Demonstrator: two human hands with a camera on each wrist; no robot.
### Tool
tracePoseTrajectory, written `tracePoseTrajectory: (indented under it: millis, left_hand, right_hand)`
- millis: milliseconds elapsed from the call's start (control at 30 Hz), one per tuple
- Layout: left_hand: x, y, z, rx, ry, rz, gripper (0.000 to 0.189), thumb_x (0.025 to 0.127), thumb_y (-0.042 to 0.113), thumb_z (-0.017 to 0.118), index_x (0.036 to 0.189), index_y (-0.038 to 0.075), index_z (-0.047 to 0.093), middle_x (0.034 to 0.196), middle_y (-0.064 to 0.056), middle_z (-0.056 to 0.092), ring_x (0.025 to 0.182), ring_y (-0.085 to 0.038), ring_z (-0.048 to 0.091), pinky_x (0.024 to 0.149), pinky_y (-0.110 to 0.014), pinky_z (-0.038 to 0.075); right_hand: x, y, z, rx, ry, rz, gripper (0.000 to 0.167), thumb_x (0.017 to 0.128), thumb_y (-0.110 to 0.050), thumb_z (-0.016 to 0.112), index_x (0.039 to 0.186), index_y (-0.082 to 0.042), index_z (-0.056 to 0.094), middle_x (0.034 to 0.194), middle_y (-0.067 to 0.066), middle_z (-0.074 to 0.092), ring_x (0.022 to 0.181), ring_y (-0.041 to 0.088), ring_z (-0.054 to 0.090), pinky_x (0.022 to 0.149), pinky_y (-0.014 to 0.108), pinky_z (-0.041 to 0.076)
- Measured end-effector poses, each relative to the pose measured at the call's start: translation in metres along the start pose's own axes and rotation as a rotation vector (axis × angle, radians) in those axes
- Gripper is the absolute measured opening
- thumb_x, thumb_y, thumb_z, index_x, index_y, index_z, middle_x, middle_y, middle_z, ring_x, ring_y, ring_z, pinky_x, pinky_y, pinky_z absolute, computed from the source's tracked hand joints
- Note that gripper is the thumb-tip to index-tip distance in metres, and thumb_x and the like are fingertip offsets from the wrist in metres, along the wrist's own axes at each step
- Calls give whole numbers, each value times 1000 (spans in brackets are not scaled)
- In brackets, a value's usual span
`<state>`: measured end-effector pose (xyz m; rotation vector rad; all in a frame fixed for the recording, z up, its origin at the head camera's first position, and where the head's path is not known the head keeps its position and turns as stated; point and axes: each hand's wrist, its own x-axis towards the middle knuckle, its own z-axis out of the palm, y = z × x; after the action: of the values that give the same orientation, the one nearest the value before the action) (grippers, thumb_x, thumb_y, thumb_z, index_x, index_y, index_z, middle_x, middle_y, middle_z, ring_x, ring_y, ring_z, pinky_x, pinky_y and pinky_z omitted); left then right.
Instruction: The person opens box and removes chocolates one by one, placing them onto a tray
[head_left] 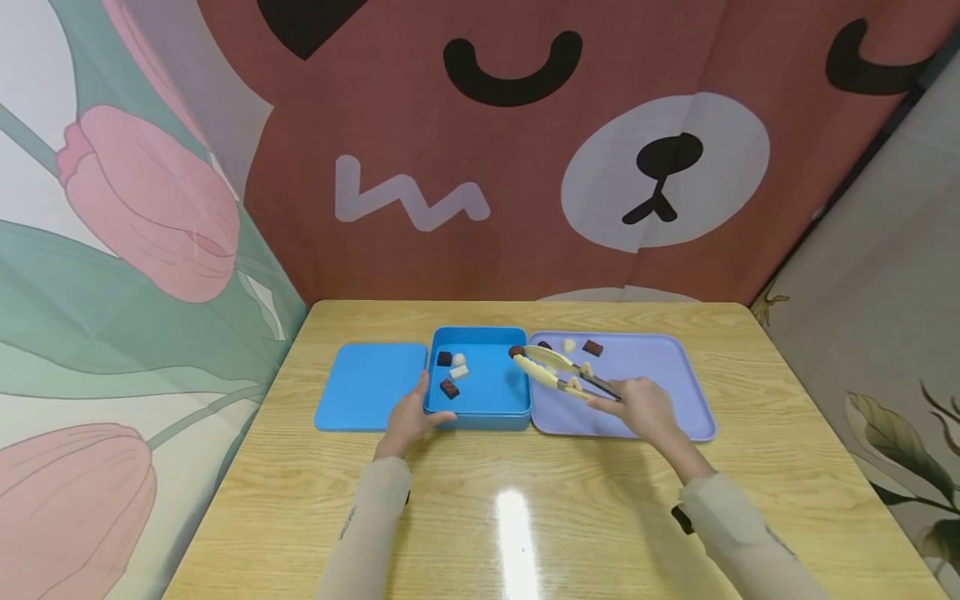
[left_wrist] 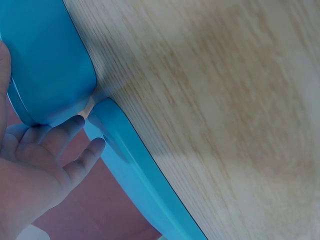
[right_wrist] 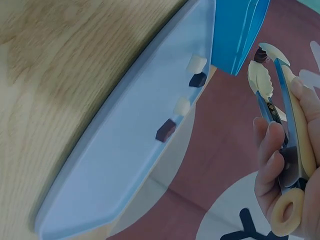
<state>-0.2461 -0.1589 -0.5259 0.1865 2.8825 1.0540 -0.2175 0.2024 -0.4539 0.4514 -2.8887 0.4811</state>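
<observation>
My right hand (head_left: pixel 643 408) grips cream-tipped tongs (right_wrist: pixel 295 120) by their handles. Pinched between the tong tips is a small dark brown chocolate piece (head_left: pixel 516 352), over the right side of the blue box (head_left: pixel 487 403). Inside that box, toward its left, lie a dark cube (head_left: pixel 445 359), a brown block (head_left: pixel 449 388) and white pieces (head_left: pixel 459 372). My left hand (head_left: pixel 409 419) rests at the box's front left corner, thumb along the front and fingers, nearly straight, against the left side.
A lilac tray (head_left: pixel 660 392) adjoins the box on the right. Near its far edge sit a brown block (head_left: pixel 593 348), a dark piece (right_wrist: pixel 197 79) and white pieces (right_wrist: pixel 182 106). The flat blue lid (head_left: pixel 375 383) lies left of the box on the wooden table (head_left: pixel 450 508).
</observation>
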Motion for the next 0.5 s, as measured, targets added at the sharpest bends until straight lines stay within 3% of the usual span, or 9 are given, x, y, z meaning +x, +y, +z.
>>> tracePoseTrajectory:
  millis: [367,500]
  left_hand:
    - [0,1,1,-2,-5,-12,100,71,42,72,143,3,14,139,-21,29,120,-37,36,90,-47,38]
    - [0,2,0,-4,-3,-5,100,71,42,72,143,2,14,139,-22,29,119,-38,38,89,-47,39]
  right_hand:
    - [-15,20,-6,24,5,47,39,79,-39,66,58,-13,45,45,-7,26,41,8,23,37,23,20]
    - [-18,26,-8,25,0,76,38,79,-41,65,63,-8,56,44,-5,29,40,8,23,37,23,20]
